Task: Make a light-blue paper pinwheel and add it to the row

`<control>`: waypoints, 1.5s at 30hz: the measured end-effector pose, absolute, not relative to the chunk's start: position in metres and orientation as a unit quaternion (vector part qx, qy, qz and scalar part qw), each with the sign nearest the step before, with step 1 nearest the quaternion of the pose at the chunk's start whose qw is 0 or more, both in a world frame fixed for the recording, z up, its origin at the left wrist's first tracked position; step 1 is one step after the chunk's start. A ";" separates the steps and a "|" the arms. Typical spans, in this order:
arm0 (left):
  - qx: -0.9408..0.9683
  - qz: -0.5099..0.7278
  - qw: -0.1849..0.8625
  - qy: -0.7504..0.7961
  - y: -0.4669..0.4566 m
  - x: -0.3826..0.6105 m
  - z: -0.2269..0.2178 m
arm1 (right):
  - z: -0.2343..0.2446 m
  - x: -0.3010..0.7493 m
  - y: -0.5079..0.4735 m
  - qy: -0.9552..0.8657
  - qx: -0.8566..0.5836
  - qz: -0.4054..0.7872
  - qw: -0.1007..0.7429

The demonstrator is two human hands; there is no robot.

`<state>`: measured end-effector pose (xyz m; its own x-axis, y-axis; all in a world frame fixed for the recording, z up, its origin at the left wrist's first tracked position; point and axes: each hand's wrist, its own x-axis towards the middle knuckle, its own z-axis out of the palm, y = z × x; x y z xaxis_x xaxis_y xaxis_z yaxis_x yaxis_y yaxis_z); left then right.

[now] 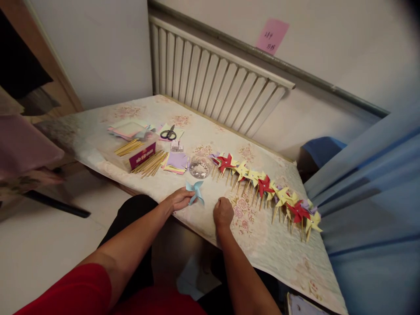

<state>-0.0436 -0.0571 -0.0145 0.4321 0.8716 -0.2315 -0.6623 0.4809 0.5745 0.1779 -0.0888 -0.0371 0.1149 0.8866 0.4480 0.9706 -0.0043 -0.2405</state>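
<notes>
My left hand (180, 199) pinches a light blue paper pinwheel (196, 192) over the near edge of the table, its blades folded in toward the middle. No stick shows on it. To the right, my right hand (223, 212) is closed in a fist just above or on the tablecloth; whatever its fingers hold, if anything, is hidden. Beyond the blue pinwheel sits a clear round dish (199, 167) of small shiny pieces. A long row of finished pinwheels on sticks, with a red pinwheel (225, 162) and a yellow pinwheel (282, 197) among them, lies right of my hands.
Left of the dish are stacked paper squares (177, 162), loose wooden sticks (149, 165), a clear box with a purple label (143, 156), small boxes (176, 146), black scissors (168, 133) and more coloured paper (129, 129). A radiator (213, 74) stands behind, a blue curtain (370, 197) at right.
</notes>
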 end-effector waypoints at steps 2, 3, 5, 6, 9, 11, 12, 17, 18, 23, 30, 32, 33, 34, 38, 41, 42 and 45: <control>0.203 0.466 0.823 0.253 -0.058 -0.044 -0.014 | -0.037 0.178 -0.089 -0.660 -0.703 -0.092 0.249; 0.203 0.465 0.824 0.252 -0.058 -0.044 -0.014 | -0.038 0.178 -0.089 -0.660 -0.702 -0.096 0.248; 0.203 0.465 0.825 0.249 -0.059 -0.044 -0.013 | -0.038 0.179 -0.089 -0.660 -0.701 -0.103 0.249; 0.202 0.464 0.826 0.248 -0.059 -0.043 -0.013 | -0.038 0.179 -0.090 -0.660 -0.700 -0.106 0.250; 0.201 0.459 0.829 0.248 -0.060 -0.043 -0.015 | -0.037 0.178 -0.090 -0.659 -0.698 -0.115 0.256; 0.205 0.456 0.831 0.243 -0.059 -0.043 -0.017 | -0.036 0.178 -0.091 -0.656 -0.701 -0.116 0.255; 0.208 0.455 0.833 0.238 -0.059 -0.043 -0.018 | -0.036 0.177 -0.091 -0.654 -0.705 -0.114 0.251; 0.230 0.445 0.837 0.218 -0.057 -0.043 -0.025 | -0.033 0.176 -0.091 -0.647 -0.727 -0.096 0.207; 0.233 0.444 0.838 0.215 -0.057 -0.043 -0.025 | -0.032 0.176 -0.091 -0.647 -0.728 -0.096 0.203; 0.229 0.444 0.840 0.210 -0.058 -0.043 -0.025 | -0.033 0.177 -0.092 -0.652 -0.724 -0.100 0.202; 0.224 0.437 0.847 0.205 -0.056 -0.042 -0.025 | -0.033 0.177 -0.092 -0.646 -0.731 -0.101 0.196; 0.231 0.428 0.851 0.198 -0.054 -0.041 -0.026 | -0.032 0.177 -0.092 -0.647 -0.731 -0.097 0.196; 0.235 0.421 0.855 0.192 -0.053 -0.040 -0.025 | -0.032 0.177 -0.093 -0.647 -0.730 -0.096 0.198; 0.240 0.414 0.858 0.185 -0.051 -0.040 -0.025 | -0.032 0.177 -0.093 -0.648 -0.729 -0.095 0.201; 0.248 0.396 0.870 0.160 -0.047 -0.036 -0.022 | -0.033 0.178 -0.094 -0.651 -0.723 -0.095 0.211; 0.247 0.383 0.877 0.154 -0.043 -0.032 -0.019 | -0.033 0.180 -0.095 -0.650 -0.723 -0.095 0.213; 0.247 0.378 0.879 0.155 -0.041 -0.030 -0.018 | -0.033 0.180 -0.095 -0.649 -0.723 -0.095 0.214; 0.252 0.364 0.880 0.172 -0.033 -0.024 -0.015 | -0.033 0.181 -0.096 -0.648 -0.723 -0.087 0.222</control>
